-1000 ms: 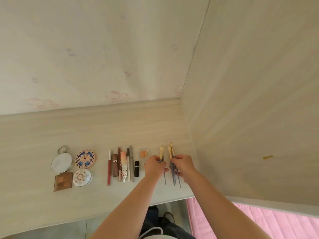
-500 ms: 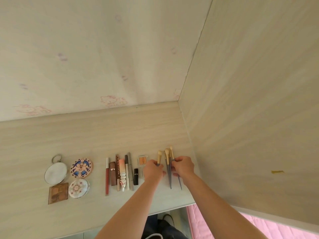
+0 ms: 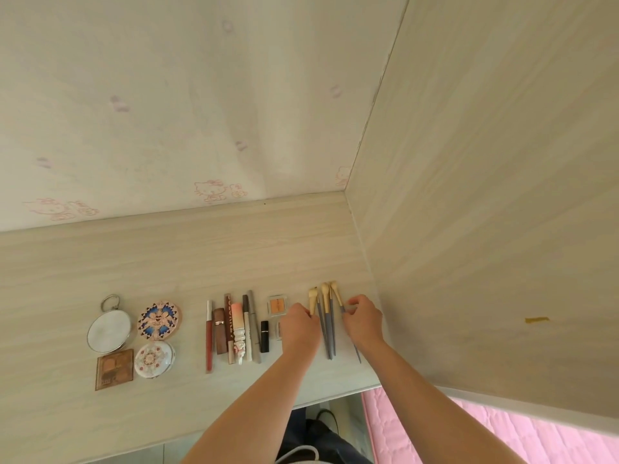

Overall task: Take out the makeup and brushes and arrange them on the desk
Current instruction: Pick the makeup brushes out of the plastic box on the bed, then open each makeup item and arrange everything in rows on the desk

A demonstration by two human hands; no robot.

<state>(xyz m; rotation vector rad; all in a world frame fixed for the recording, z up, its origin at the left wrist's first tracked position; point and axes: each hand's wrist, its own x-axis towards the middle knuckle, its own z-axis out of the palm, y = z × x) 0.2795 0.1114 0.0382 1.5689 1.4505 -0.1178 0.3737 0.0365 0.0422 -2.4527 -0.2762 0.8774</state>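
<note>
Several makeup brushes with tan bristles and grey handles lie side by side at the right end of the desk. My left hand pinches the leftmost brush, hiding its handle. My right hand pinches the rightmost brush, which lies slanted. Two middle brushes rest between my hands, untouched. To the left is a row of lip and eye pencils and tubes, a black lipstick and an orange blush pan.
Further left sit a round mirror, a patterned compact, a white compact and a square eyeshadow palette. A wooden side panel rises just right of the brushes. A pink mattress lies below the desk edge.
My right hand has drawn one brush to the right, apart from the middle pair. My left hand stays on the leftmost brush. The camera has tilted slightly.
</note>
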